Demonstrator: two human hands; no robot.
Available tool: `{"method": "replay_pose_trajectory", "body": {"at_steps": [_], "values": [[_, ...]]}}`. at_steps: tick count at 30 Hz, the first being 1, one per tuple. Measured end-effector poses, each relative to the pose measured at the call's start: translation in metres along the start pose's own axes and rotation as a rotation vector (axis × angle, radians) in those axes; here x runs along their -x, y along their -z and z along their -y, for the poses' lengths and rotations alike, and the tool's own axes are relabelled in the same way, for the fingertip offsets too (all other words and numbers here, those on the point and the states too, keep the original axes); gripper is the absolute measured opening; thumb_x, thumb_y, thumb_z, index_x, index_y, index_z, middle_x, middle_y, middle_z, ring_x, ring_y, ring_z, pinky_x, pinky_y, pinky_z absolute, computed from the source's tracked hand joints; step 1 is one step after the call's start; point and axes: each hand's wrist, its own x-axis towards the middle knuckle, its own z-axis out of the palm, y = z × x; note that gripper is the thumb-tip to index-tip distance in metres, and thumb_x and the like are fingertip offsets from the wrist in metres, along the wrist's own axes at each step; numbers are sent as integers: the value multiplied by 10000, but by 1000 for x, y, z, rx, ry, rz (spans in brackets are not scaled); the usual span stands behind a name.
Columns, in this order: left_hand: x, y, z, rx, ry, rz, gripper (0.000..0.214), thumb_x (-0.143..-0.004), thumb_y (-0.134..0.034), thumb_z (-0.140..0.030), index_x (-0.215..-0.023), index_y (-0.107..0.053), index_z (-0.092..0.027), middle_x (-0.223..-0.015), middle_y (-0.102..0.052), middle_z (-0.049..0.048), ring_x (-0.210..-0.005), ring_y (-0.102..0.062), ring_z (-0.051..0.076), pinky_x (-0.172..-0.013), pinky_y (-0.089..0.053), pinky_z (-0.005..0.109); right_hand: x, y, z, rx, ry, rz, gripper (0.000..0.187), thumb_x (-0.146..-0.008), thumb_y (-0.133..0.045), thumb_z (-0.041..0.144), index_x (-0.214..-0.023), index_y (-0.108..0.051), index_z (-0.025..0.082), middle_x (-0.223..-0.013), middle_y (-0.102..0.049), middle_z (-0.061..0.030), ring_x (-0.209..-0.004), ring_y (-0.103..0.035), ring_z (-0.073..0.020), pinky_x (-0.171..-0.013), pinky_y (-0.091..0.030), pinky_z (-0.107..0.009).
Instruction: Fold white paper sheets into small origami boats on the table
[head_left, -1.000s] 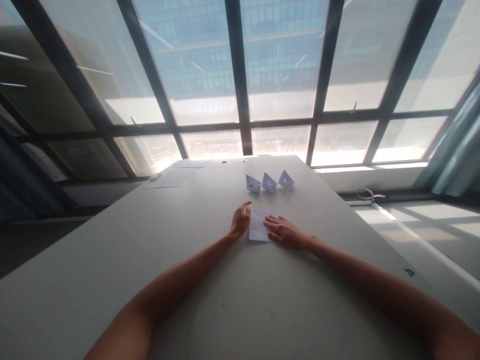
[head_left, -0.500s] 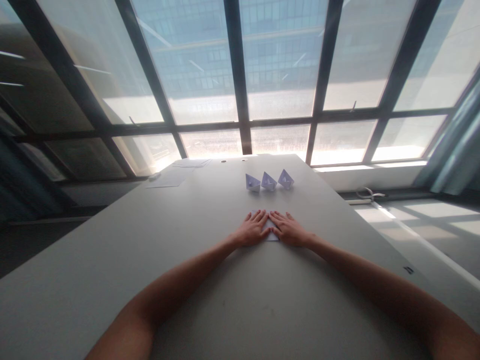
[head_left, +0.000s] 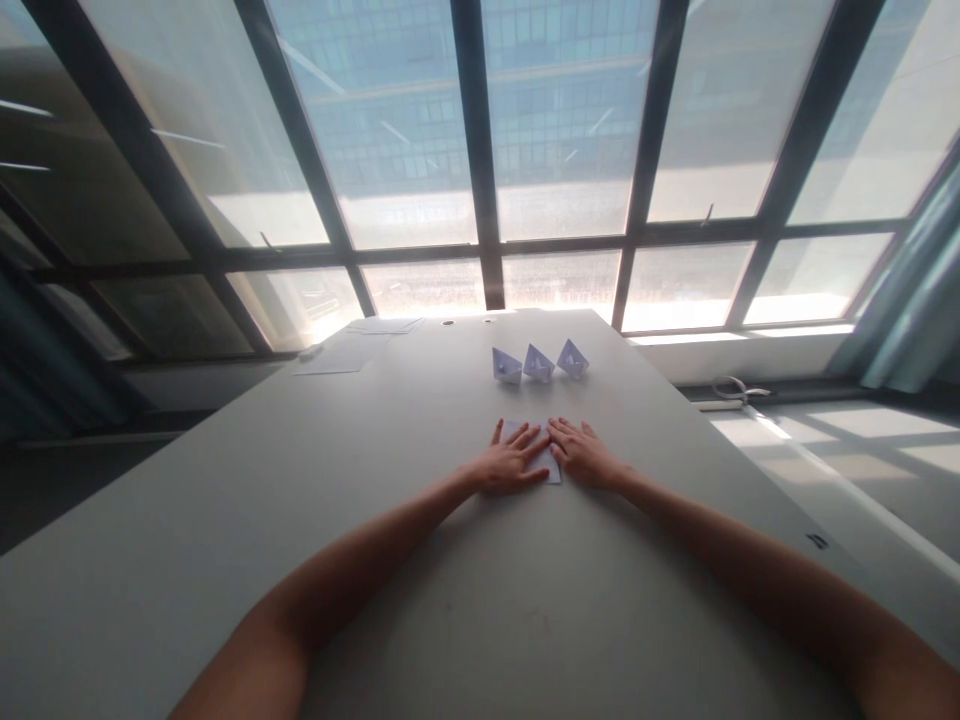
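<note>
A small white sheet of folded paper [head_left: 553,468] lies flat on the table under my hands, largely covered by them. My left hand [head_left: 514,464] rests on it with the fingers spread. Beside it, my right hand [head_left: 585,455] lies flat along the paper's right edge, its fingers stretched out and close together. Just beyond my hands stand three folded paper boats in a row: the left boat [head_left: 506,367], the middle boat [head_left: 538,364] and the right boat [head_left: 573,360].
Loose white sheets [head_left: 337,355] lie at the table's far left. Two round holes, one a cable hole [head_left: 448,323], sit near the far edge of the white table [head_left: 337,440]. A dark mark [head_left: 817,541] shows at the right. Large windows rise behind; a cable [head_left: 739,388] lies right of the table.
My right hand has shifted slightly right, apart from the left thumb. My left hand has spread its fingers wider across the paper. The boats stay in place.
</note>
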Motion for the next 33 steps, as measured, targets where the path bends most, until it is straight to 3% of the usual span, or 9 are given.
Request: {"method": "replay_pose_trajectory", "body": {"at_steps": [4, 8, 11, 17, 21, 28, 30, 33], "values": [[-3, -1, 1, 88, -12, -18, 695, -989, -211, -655, -1586, -154, -302, -1647, -142, 45, -1519, -113, 264, -1193, 27, 563, -1, 2, -4, 3, -5, 1, 588, -989, -300, 376, -1538, -337, 167, -1603, -293, -77, -1497, -194, -236, -1200, -71, -527], [-10, -7, 5, 134, 107, -103, 579, -1032, -178, -492, -1554, -280, -264, -1605, -307, 39, -1480, -259, 192, -1218, -100, 460, -2, 3, -5, 2, -1, 1, 613, -978, -339, 414, -1539, -333, 168, -1601, -295, -85, -1498, -188, -245, -1196, -64, -543], [-12, -11, 4, 71, 107, -124, 627, -1008, -259, -554, -1571, -232, -279, -1629, -240, 38, -1501, -194, 220, -1217, -91, 463, -1, 3, -3, -4, 7, 7, 642, -971, -349, 441, -1544, -319, 154, -1603, -287, -94, -1501, -180, -250, -1196, -66, -546], [-8, -10, 2, 54, 145, -83, 705, -964, -193, -706, -1582, -128, -372, -1655, -118, -4, -1520, -38, 317, -1187, -54, 586, 4, 10, -4, 26, 109, 73, 775, -963, -332, 564, -1571, -217, 97, -1626, -176, -145, -1513, -124, -265, -1205, -40, -522], [-7, -8, 3, 47, 143, -64, 701, -972, -192, -685, -1586, -116, -355, -1656, -105, -3, -1521, -34, 309, -1190, -50, 578, 7, 17, -10, 26, 191, 149, 887, -937, -289, 696, -1587, -140, 111, -1634, -120, -149, -1516, -78, -284, -1209, 4, -503], [-5, -4, 4, 43, 135, -57, 748, -961, -211, -702, -1591, -124, -307, -1653, -119, 31, -1522, -64, 279, -1198, -50, 553, 5, 24, -18, -29, 242, 236, 1009, -857, -402, 785, -1594, -77, 178, -1645, -84, -106, -1515, -51, -309, -1209, 33, -491], [-5, -3, 4, 43, 131, -50, 761, -954, -216, -716, -1591, -121, -308, -1654, -115, 33, -1523, -58, 280, -1199, -40, 547, 5, 22, -17, -36, 228, 215, 979, -863, -434, 757, -1593, -119, 187, -1643, -115, -102, -1514, -78, -307, -1211, 12, -493], [-4, -3, 4, 40, 119, -44, 767, -953, -211, -722, -1591, -108, -309, -1655, -102, 34, -1522, -46, 292, -1193, -34, 561, 6, 16, -14, -46, 177, 115, 773, -945, -403, 616, -1578, -228, 207, -1629, -211, -87, -1507, -148, -273, -1210, -42, -494]]}}
